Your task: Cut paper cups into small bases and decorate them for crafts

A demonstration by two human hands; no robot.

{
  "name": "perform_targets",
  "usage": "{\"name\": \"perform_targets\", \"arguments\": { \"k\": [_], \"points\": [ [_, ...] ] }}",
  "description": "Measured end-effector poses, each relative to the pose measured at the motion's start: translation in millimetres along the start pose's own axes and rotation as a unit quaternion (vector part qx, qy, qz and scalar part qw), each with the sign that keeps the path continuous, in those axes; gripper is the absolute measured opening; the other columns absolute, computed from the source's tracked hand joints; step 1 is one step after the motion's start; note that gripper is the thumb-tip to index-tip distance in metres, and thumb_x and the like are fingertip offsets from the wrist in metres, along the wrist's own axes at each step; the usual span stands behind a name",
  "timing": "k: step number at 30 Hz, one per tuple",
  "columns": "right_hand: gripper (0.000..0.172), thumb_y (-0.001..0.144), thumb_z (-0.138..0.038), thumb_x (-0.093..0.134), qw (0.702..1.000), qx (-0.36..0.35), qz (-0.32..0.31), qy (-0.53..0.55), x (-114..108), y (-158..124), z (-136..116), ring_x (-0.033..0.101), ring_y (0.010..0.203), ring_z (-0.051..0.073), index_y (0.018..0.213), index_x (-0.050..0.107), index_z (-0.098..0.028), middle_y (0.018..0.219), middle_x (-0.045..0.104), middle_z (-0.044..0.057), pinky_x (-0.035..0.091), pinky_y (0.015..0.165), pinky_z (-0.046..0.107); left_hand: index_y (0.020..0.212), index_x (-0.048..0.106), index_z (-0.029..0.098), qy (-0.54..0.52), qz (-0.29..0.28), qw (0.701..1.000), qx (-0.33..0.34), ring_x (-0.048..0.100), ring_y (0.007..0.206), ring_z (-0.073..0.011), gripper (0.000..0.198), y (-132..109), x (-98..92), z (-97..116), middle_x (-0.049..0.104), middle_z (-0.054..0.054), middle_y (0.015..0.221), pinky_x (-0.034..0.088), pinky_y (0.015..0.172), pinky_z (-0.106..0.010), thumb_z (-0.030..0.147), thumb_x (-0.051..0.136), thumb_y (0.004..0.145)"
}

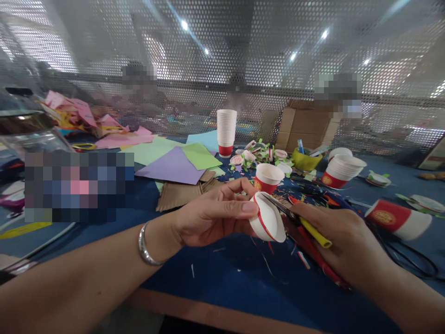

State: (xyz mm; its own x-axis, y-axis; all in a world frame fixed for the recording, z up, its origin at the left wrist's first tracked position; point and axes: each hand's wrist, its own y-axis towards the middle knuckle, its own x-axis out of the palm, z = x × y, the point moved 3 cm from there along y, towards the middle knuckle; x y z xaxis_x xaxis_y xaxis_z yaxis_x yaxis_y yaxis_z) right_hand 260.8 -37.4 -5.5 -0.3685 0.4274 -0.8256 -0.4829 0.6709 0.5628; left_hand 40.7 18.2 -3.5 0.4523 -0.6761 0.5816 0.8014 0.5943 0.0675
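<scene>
My left hand [215, 213] pinches a small white paper cup [267, 219] with a red band, held on its side above the blue table [222, 283]. My right hand [333, 236] is closed on scissors [314, 234] with red and yellow handles. Their dark blades reach into the cup's rim. A silver bangle sits on my left wrist.
A stack of white cups [226, 132] stands at the back, with coloured paper sheets [174, 162] to its left. More red-and-white cups [267, 177] [342, 169] stand nearby and one lies at the right [398, 219]. Paper scraps, a yellow-green bowl [305, 160], a cardboard box and a mesh screen are behind.
</scene>
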Motion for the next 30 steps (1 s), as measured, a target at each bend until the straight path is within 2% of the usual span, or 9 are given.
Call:
{"name": "perform_targets", "arguments": {
  "k": [5,8,10,13,17,22,26,30],
  "points": [
    [0.038,0.075,-0.005,0.044,1.0,-0.002,0.001,-0.005,0.3,-0.9,-1.1,0.073,0.061,0.024,0.101,0.065,-0.023,0.078,0.078,0.006,0.046,0.052,0.031,0.099,0.06,0.018,0.014,0.001,1.0,-0.016,0.072,0.086,-0.017,0.034,-0.6,-0.7,1.6,0.071,-0.003,0.094,0.061,0.082,-0.031,0.027,0.084,0.078],
    [0.032,0.078,-0.007,0.047,1.0,0.018,-0.007,-0.004,-0.9,2.0,-2.3,0.071,0.056,0.023,0.098,0.066,-0.022,0.07,0.075,0.004,0.045,0.05,0.031,0.099,0.06,0.016,0.022,-0.008,0.999,-0.027,0.076,0.092,-0.0212,0.027,-1.3,3.5,3.7,0.073,-0.008,0.098,0.06,0.079,-0.026,0.035,0.076,0.087],
    [0.027,0.081,-0.009,0.048,1.0,0.029,-0.01,0.001,-1.8,4.8,-3.6,0.07,0.052,0.022,0.096,0.068,-0.021,0.066,0.074,0.004,0.046,0.049,0.029,0.101,0.061,0.015,0.022,0.008,1.0,-0.021,0.076,0.094,-0.0219,0.027,-2.4,6.1,5.1,0.074,-0.01,0.101,0.06,0.076,-0.024,0.037,0.072,0.09],
    [0.028,0.083,-0.01,0.046,0.999,0.037,-0.006,0.004,-2.2,7.0,-5.1,0.07,0.051,0.021,0.094,0.069,-0.021,0.066,0.075,0.005,0.047,0.049,0.028,0.108,0.061,0.017,0.021,0.046,0.999,0.007,0.073,0.091,-0.0161,0.039,-5.0,8.3,6.7,0.073,-0.006,0.102,0.059,0.082,-0.025,0.033,0.083,0.081],
    [0.028,0.085,-0.012,0.045,0.999,0.05,0.009,0.002,-1.2,5.4,-4.0,0.07,0.053,0.021,0.094,0.07,-0.023,0.07,0.077,0.005,0.047,0.048,0.028,0.109,0.059,0.019,0.07,0.065,0.995,0.026,0.068,0.091,-0.0104,0.054,-7.8,11.4,6.2,0.07,0.0,0.1,0.055,0.081,-0.019,0.017,0.092,0.067],
    [0.021,0.092,-0.02,0.051,0.997,0.062,0.011,0.036,-2.3,8.3,-4.3,0.072,0.056,0.02,0.095,0.072,-0.02,0.077,0.079,0.006,0.051,0.051,0.027,0.101,0.053,0.021,0.108,0.06,0.99,0.067,0.068,0.086,-0.0122,0.046,-7.8,14.0,5.9,0.07,0.001,0.092,0.055,0.078,-0.023,0.014,0.089,0.072],
    [0.024,0.098,-0.027,0.052,0.996,0.068,0.008,0.061,-4.1,13.6,-7.4,0.071,0.054,0.019,0.086,0.071,-0.019,0.072,0.077,0.006,0.053,0.051,0.026,0.098,0.053,0.02,0.129,0.057,0.987,0.079,0.067,0.084,-0.0113,0.045,-5.8,13.1,4.5,0.07,0.002,0.091,0.055,0.074,-0.02,0.014,0.089,0.072],
    [0.022,0.097,-0.03,0.054,0.994,0.081,0.014,0.074,-4.5,15.5,-8.2,0.072,0.058,0.02,0.088,0.071,-0.019,0.072,0.077,0.006,0.055,0.054,0.027,0.097,0.054,0.02,0.126,0.056,0.987,0.083,0.067,0.085,-0.0094,0.045,-4.2,12.3,3.7,0.07,0.003,0.093,0.054,0.073,-0.017,0.012,0.09,0.07]
  ]
}}
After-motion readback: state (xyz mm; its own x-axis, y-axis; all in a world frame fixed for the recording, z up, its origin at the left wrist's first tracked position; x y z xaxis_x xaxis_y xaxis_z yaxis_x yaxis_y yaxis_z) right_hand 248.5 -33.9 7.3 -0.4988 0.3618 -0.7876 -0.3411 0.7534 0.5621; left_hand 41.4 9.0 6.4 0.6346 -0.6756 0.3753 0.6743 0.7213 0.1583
